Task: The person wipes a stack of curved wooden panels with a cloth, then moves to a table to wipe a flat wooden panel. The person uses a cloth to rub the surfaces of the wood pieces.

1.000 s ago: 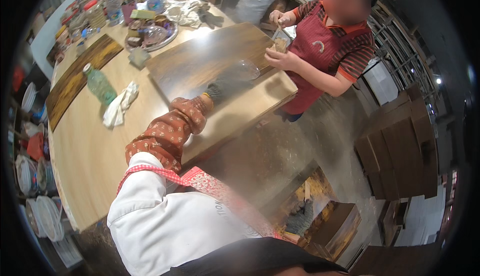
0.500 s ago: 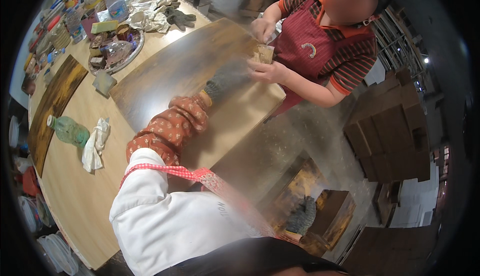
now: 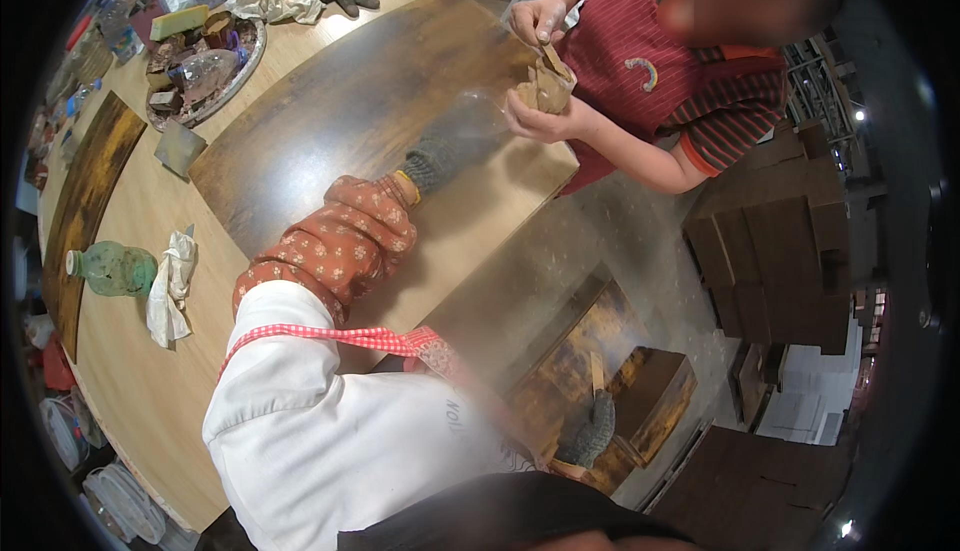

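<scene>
My left hand (image 3: 447,153), in a dark grey knit glove below an orange flowered sleeve, rests on a large brown-stained wooden board (image 3: 330,116) with a glossy patch. Its fingers are blurred against the dark surface, so their shape and anything under them cannot be made out. At the lower right my right hand (image 3: 588,435), gloved in the same grey, is closed around a thin light-coloured flat stick (image 3: 598,371) that points up from it. Below and beside that hand are brown-stained wooden pieces (image 3: 655,391).
Across the board a co-worker (image 3: 650,81) holds a tan lump and a small flat tool. On the pale table (image 3: 130,371) are a green bottle (image 3: 118,269), a white cloth (image 3: 172,291), a curved stained strip (image 3: 85,211) and a messy tray (image 3: 215,101). Brown cartons (image 3: 770,261) stand at right.
The view has shifted a little. The co-worker's hands have moved apart, showing the tool above the lump. My right hand has turned, and its stick shows more. My left hand stays on the board.
</scene>
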`<action>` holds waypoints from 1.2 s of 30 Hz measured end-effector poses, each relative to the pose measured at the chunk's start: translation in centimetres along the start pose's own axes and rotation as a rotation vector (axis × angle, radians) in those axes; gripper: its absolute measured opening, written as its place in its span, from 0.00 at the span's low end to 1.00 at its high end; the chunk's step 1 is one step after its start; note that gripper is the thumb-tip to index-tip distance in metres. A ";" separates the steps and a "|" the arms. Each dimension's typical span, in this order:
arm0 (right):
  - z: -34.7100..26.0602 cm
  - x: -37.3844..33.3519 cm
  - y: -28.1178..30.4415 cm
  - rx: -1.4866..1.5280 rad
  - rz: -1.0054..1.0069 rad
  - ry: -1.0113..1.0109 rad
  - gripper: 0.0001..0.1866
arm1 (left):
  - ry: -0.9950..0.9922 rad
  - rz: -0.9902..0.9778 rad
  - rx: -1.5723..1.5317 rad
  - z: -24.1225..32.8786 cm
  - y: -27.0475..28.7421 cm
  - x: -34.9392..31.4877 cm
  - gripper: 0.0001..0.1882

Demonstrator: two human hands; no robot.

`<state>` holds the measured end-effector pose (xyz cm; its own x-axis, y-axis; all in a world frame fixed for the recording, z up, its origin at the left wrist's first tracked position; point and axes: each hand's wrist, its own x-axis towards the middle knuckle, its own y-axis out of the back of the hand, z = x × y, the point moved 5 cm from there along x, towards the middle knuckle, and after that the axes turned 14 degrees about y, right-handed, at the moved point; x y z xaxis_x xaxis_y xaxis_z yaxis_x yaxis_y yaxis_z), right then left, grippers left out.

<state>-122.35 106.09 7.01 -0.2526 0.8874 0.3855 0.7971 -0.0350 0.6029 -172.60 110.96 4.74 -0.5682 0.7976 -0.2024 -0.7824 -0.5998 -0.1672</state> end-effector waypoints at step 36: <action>-3.2 -0.7 -2.3 0.716 0.297 -0.625 0.12 | -0.404 0.129 0.609 1.8 0.0 -2.6 0.19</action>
<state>-125.73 104.13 7.62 0.1806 0.9775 -0.1089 0.9762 -0.1917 -0.1012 -171.63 109.02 7.04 -0.6230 0.7546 0.2061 -0.6388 -0.6429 0.4227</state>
